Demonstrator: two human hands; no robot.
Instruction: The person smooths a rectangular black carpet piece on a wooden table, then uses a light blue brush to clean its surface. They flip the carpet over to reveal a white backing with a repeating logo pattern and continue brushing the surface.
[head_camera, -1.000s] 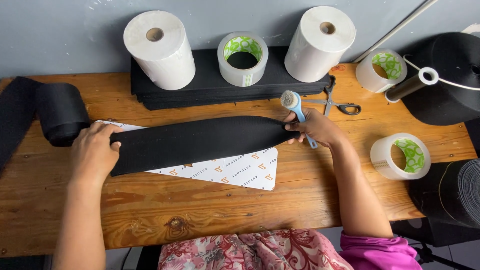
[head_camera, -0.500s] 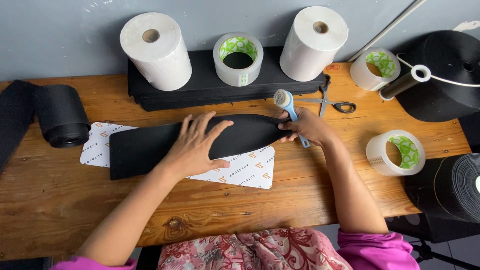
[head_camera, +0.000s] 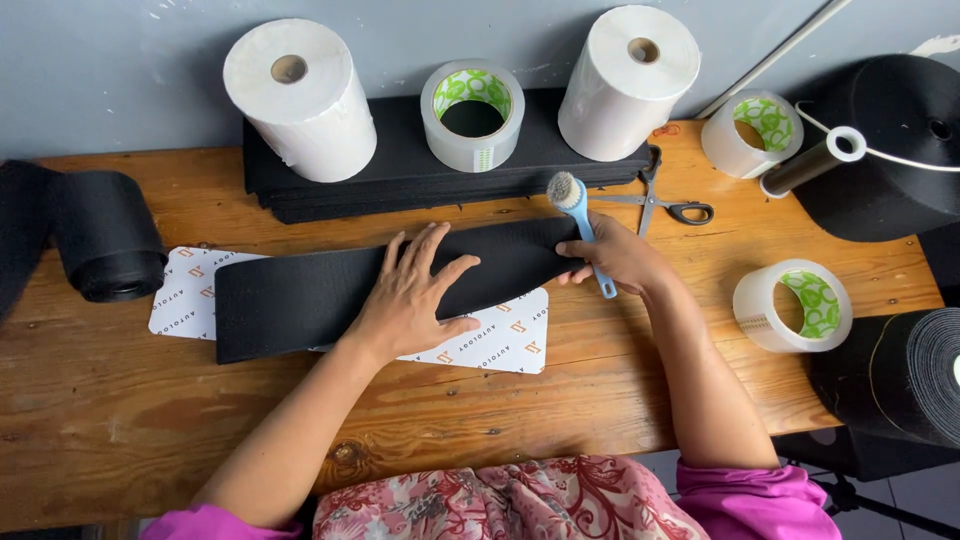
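**Black fabric strip flattened on bench, brush in right hand**

The wooden workbench (head_camera: 150, 420) spanned the whole view, against a grey wall. A large black roll (head_camera: 880, 150) sat at the far right corner, and another black roll (head_camera: 925, 375) lay off the bench's right edge. A stack of black fabric pieces (head_camera: 400, 185) lay along the back, carrying two white paper rolls (head_camera: 300, 100) (head_camera: 628, 82) and a clear tape roll (head_camera: 472, 115) with a green-patterned core. A rolled black fabric bolt (head_camera: 110, 235) rested at the left end.

The black fabric strip (head_camera: 300, 300) lay flat across mid-bench, on top of a white printed card (head_camera: 495, 335) whose ends showed at both sides. The left hand (head_camera: 415, 295) pressed down on the strip with fingers spread open, palm flat, gripping nothing. The right hand (head_camera: 620, 258) was closed around the blue handle of a small brush (head_camera: 580, 225), bristle head pointing away from the person, just at the strip's right end; its fingertips touched that end.

Two more clear tape rolls (head_camera: 750, 135) (head_camera: 795, 305) stood on the right side. Scissors (head_camera: 660, 200) lay just beyond the right hand, near the stack.
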